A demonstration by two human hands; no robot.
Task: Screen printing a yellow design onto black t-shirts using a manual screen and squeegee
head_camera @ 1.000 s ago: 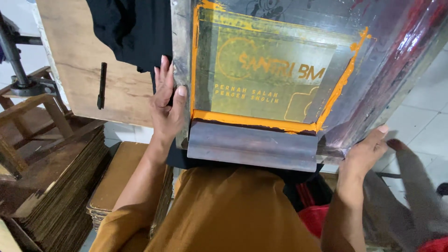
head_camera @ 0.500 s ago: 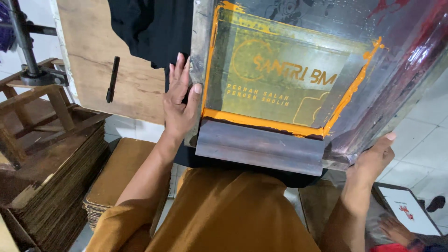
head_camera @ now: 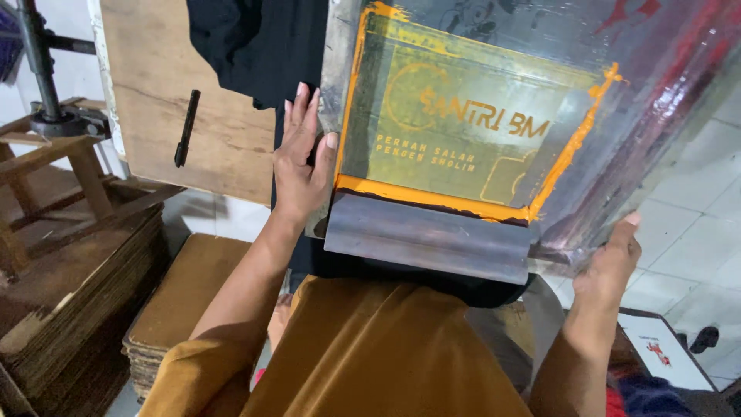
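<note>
The screen frame (head_camera: 494, 131) sits between the hands, left hand (head_camera: 302, 166) on its left edge, right hand (head_camera: 614, 259) at its right corner. A squeegee (head_camera: 428, 239) lies between them. Cardboard stacks (head_camera: 77, 301) lie left of the left hand.

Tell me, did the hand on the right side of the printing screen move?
Yes. The right hand slid along the screen frame toward its near right corner.

White tiled floor (head_camera: 698, 166) on my right. Wooden board (head_camera: 154, 93) leaning upright on my left, black marker (head_camera: 185, 127) lying on it. Stacked cardboard sheets (head_camera: 77, 309) below, wooden stool frame (head_camera: 46, 166) and metal stand (head_camera: 38, 69) far left.
</note>
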